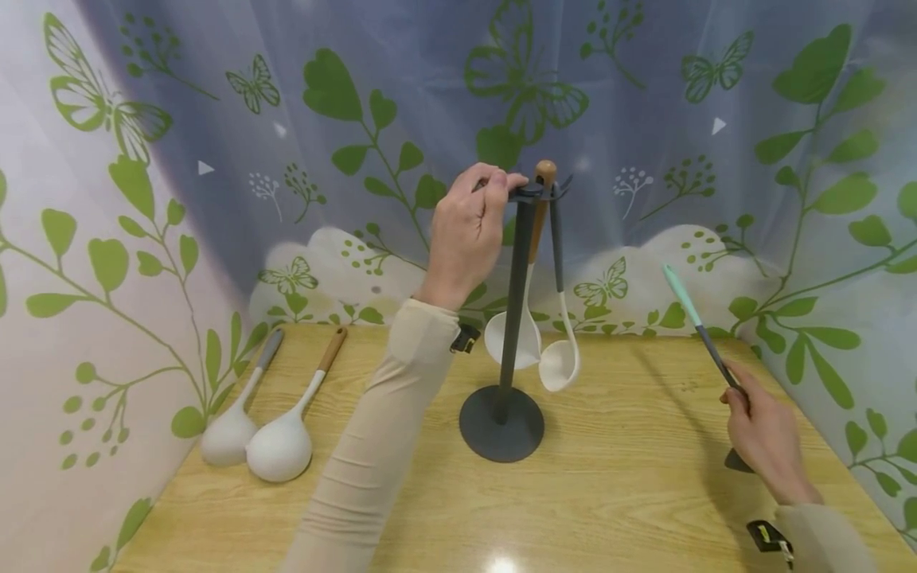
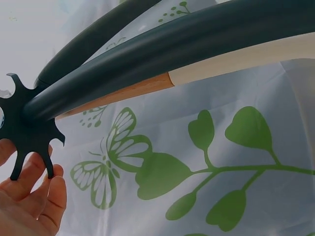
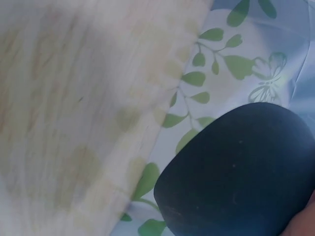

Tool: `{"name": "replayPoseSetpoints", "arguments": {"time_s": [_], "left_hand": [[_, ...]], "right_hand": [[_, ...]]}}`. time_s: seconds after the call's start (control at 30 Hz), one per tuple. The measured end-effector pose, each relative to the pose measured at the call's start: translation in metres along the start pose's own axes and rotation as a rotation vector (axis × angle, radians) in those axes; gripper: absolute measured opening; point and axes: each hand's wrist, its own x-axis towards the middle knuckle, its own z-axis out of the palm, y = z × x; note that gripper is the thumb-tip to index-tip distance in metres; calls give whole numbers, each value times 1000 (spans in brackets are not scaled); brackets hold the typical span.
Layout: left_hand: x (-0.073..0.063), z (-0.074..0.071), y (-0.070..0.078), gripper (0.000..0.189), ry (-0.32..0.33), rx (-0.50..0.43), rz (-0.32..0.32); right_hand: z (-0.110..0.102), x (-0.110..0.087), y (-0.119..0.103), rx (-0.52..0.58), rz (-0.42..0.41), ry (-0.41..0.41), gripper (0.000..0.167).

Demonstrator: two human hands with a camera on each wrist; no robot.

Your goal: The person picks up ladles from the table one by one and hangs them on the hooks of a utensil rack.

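My left hand (image 1: 469,227) grips the hooked top of a dark utensil stand (image 1: 512,318), its fingers around the prongs of the star-shaped hook plate (image 2: 30,129). From the stand's far side hang two white ladles, a wood-handled ladle (image 1: 539,231) and a dark-handled ladle (image 1: 561,374). At the right, my right hand (image 1: 770,438) holds a kitchen utensil (image 1: 705,338) by its dark shaft. Its mint handle end points up and away. The broad, dark, rounded utensil head (image 3: 241,172) fills the lower right of the right wrist view; whether it is a ladle or a turner I cannot tell.
Two more white ladles lie bowl-side up at the left of the wooden table (image 1: 609,509): a grey-handled ladle (image 1: 228,436) and a wood-handled ladle (image 1: 282,452), side by side. A leaf-and-butterfly patterned curtain (image 1: 401,72) closes off the back and sides.
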Motion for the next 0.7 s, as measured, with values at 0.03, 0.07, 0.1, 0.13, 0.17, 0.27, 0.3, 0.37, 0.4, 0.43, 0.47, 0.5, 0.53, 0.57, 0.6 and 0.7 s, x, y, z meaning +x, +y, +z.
{"name": "replayPoseSetpoints", "arguments": {"time_s": [0.03,0.07,0.1,0.13,0.17,0.27,0.3,0.37,0.4,0.43,0.47,0.5,0.53,0.57,0.6,0.7], "left_hand": [[0,0,0,42,-2,2,-2],[0,0,0,42,-3,3,-4],[0,0,0,42,-4,5,-7],[0,0,0,42,-5,5,-9],[0,0,0,42,-5,5,-10],[0,0,0,42,1,7,-9],[0,0,1,42,3,9,-7],[0,1,1,42,8,18,-2],[-1,1,1,42,11,22,1],[-1,2,1,42,14,27,4],[-1,2,1,41,16,30,8],[-1,2,1,41,19,32,11],[-1,2,1,41,22,34,15],[-1,2,1,41,26,35,20],[-1,2,1,41,29,33,23],[-1,2,2,41,31,31,31]], "right_hand": [[1,0,-2,6,-5,2,42],[2,1,-5,12,-8,7,41],[3,1,-7,17,-8,9,41],[3,2,-10,22,-5,11,41],[4,2,-13,28,-3,12,41],[6,3,-20,39,-6,12,41],[7,3,-23,45,-6,13,41],[8,3,-27,53,-15,18,41],[9,3,-29,59,-18,19,41],[9,4,-31,65,-20,23,41],[10,4,-33,75,-22,25,41],[10,4,-35,82,-23,32,41],[10,4,-38,92,-24,35,40],[10,5,-40,102,-25,40,40],[9,5,-43,113,-28,45,40],[9,6,-53,150,-44,67,41]]}}
